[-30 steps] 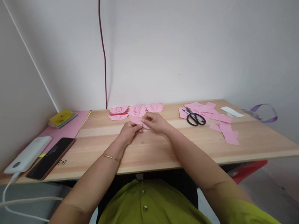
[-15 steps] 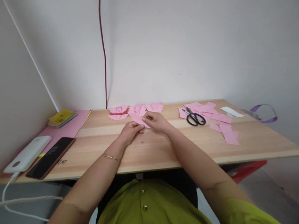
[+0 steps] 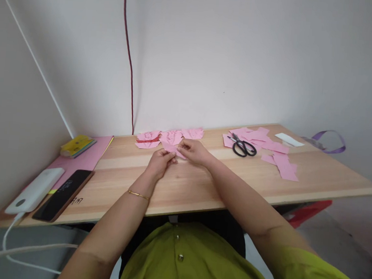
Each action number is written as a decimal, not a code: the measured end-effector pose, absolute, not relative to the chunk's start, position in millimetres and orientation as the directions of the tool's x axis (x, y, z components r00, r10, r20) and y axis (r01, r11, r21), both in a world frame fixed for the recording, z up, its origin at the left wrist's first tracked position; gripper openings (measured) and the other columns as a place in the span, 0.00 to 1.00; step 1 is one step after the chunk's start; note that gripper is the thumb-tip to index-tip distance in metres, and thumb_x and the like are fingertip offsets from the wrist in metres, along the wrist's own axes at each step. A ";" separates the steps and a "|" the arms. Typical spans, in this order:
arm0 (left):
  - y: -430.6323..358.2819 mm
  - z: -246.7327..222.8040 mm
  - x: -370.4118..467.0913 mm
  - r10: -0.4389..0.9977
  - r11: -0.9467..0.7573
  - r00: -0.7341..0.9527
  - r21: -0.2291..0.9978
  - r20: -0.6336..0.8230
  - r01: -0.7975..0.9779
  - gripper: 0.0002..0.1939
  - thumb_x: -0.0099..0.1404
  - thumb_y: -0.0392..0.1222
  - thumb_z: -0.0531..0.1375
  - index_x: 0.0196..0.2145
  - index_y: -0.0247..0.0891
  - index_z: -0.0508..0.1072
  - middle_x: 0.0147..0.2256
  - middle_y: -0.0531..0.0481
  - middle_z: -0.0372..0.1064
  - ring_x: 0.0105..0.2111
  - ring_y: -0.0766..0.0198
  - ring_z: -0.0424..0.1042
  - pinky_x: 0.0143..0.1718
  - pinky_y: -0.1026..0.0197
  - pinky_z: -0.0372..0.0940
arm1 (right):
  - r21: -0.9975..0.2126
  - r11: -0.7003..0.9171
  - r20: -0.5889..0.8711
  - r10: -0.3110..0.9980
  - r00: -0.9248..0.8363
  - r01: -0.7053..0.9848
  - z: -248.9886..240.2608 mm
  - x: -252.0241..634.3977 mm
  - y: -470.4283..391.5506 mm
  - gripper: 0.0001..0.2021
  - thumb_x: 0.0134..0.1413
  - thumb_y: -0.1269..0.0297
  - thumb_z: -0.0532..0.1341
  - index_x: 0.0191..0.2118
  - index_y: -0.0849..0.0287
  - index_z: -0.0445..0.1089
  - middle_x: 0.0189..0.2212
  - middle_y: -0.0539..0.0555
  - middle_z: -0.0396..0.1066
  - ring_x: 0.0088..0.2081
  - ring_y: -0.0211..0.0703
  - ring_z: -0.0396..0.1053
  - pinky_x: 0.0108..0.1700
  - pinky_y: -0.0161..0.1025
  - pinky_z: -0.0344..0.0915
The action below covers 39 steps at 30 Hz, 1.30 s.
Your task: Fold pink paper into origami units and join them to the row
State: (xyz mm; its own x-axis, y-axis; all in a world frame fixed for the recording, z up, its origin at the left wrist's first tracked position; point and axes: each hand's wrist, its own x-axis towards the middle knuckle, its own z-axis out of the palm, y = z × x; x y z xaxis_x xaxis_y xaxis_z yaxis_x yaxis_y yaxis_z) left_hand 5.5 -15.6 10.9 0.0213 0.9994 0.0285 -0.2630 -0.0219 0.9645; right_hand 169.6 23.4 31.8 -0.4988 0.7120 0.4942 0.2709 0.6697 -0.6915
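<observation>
A small pink paper piece (image 3: 171, 148) is between my hands near the middle of the wooden table. My left hand (image 3: 162, 162) is closed, thumb and fingers pinching its lower left edge. My right hand (image 3: 191, 151) pinches the same paper from the right. Just behind, by the wall, lie several cut pink pieces with drawn marks, among them one at the left (image 3: 147, 139) crossed by a red strip and one at the right (image 3: 193, 133).
Black-handled scissors (image 3: 244, 148) lie on pink scraps (image 3: 286, 166) at the right, near a white strip (image 3: 289, 139). At the left are a phone (image 3: 64, 195), a white power bank (image 3: 35, 190) with a cable, and a yellow packet (image 3: 77, 145) on pink sheets.
My left hand has shifted slightly to the left along the pink paper. My right hand has hardly moved and keeps its pinch.
</observation>
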 end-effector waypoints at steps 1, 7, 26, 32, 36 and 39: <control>-15.7 11.4 5.2 1.000 -0.011 0.018 0.961 0.016 -0.276 0.14 0.43 0.41 0.69 0.26 0.33 0.71 0.20 0.54 0.67 0.22 0.70 0.65 0.31 0.63 0.64 | -0.682 0.679 0.505 0.706 -0.497 0.271 30.9 169.1 24.0 0.08 0.53 0.63 0.57 0.29 0.61 0.66 0.25 0.49 0.64 0.28 0.36 0.61 0.31 0.33 0.56; -15.0 11.5 3.7 1.000 0.018 -0.010 0.940 -0.023 -0.340 0.15 0.43 0.40 0.70 0.26 0.33 0.70 0.21 0.54 0.67 0.23 0.70 0.67 0.34 0.61 0.67 | -0.560 0.778 0.642 0.626 -0.444 0.287 31.1 169.2 25.9 0.04 0.52 0.64 0.59 0.31 0.59 0.67 0.30 0.52 0.67 0.33 0.39 0.63 0.38 0.36 0.59; -8.4 6.8 0.0 0.999 0.006 -0.037 0.895 -0.026 -0.446 0.12 0.43 0.36 0.70 0.24 0.31 0.70 0.23 0.50 0.71 0.25 0.69 0.70 0.38 0.60 0.69 | -0.315 0.898 0.684 0.439 -0.582 0.307 29.2 159.6 23.9 0.04 0.54 0.70 0.60 0.30 0.60 0.72 0.28 0.53 0.73 0.33 0.41 0.67 0.39 0.38 0.59; -9.4 6.9 0.0 1.000 0.002 -0.015 0.892 -0.010 -0.452 0.13 0.42 0.37 0.71 0.25 0.30 0.72 0.25 0.49 0.72 0.26 0.68 0.71 0.38 0.60 0.69 | -0.474 0.820 0.641 0.570 -0.514 0.319 29.4 160.0 21.2 0.04 0.53 0.68 0.60 0.28 0.60 0.70 0.25 0.51 0.71 0.29 0.37 0.65 0.35 0.35 0.59; -10.1 7.6 0.6 1.000 0.002 -0.011 0.894 -0.008 -0.447 0.14 0.41 0.37 0.71 0.25 0.31 0.72 0.25 0.49 0.72 0.26 0.68 0.71 0.37 0.61 0.69 | -0.598 0.740 0.578 0.664 -0.475 0.308 26.0 159.7 21.2 0.04 0.52 0.67 0.60 0.34 0.61 0.68 0.26 0.51 0.70 0.28 0.36 0.64 0.32 0.33 0.60; -10.2 7.5 0.8 1.000 0.002 -0.013 0.898 -0.009 -0.441 0.14 0.42 0.37 0.71 0.25 0.31 0.72 0.25 0.49 0.72 0.27 0.68 0.71 0.38 0.61 0.69 | -0.610 0.735 0.574 0.667 -0.474 0.296 22.6 159.6 22.9 0.05 0.52 0.66 0.60 0.35 0.61 0.69 0.27 0.51 0.70 0.28 0.36 0.64 0.31 0.33 0.61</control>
